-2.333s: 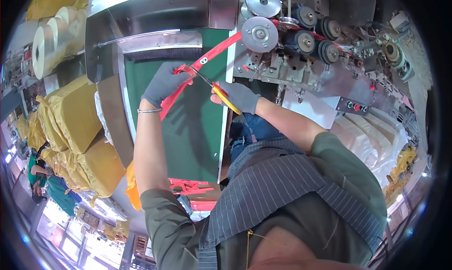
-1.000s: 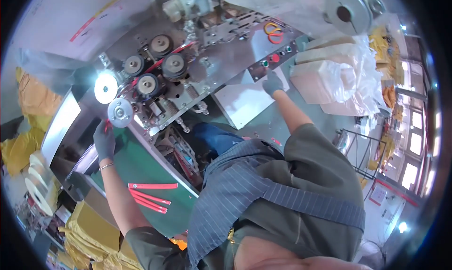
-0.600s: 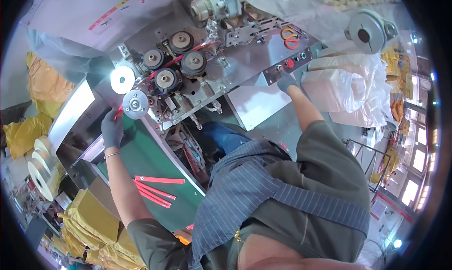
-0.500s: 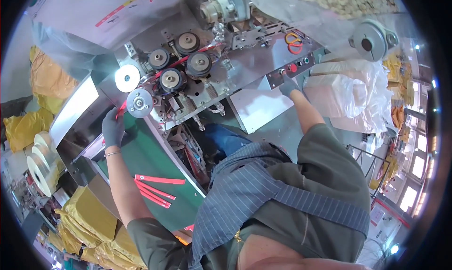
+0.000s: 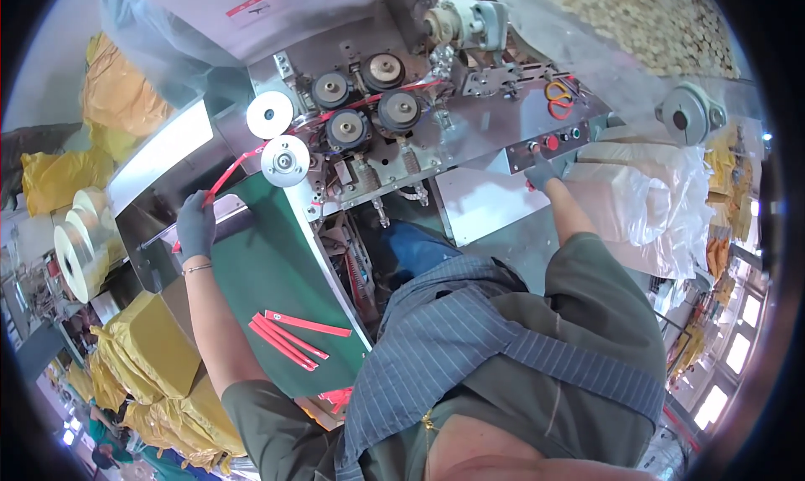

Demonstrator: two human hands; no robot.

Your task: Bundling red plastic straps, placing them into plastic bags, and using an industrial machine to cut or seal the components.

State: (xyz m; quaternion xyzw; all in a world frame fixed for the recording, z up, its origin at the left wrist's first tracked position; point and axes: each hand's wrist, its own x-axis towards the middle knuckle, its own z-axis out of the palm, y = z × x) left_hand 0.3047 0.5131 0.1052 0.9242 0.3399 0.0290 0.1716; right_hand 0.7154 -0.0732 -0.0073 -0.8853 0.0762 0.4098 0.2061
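Observation:
My left hand (image 5: pixel 196 225), in a grey glove, is closed on a red printed strip (image 5: pixel 233 172). The strip runs slantwise from the hand up to a pair of discs, one white (image 5: pixel 270 114) and one metal (image 5: pixel 284 161), then on past several black rollers (image 5: pixel 347 129). Below the hand, several cut red strips (image 5: pixel 289 340) lie loosely fanned on a green belt (image 5: pixel 281 267). My right hand (image 5: pixel 544 172), also gloved, is at the front of a control panel (image 5: pixel 520 157), a digit stretched up to a button and nothing plainly held.
Orange-and-red-handled scissors (image 5: pixel 558 100) lie on the machine's metal top near a red button (image 5: pixel 551 143). Plastic-wrapped white bundles (image 5: pixel 625 200) stand at right. White reels (image 5: pixel 71 259) and yellow sacks (image 5: pixel 151 347) are at left. More red pieces (image 5: pixel 338 396) show beyond the belt's near end.
My left hand has drawn away from the discs, and a longer stretch of red strip now shows between. My right hand stays at the panel buttons. The whole view has shifted slightly.

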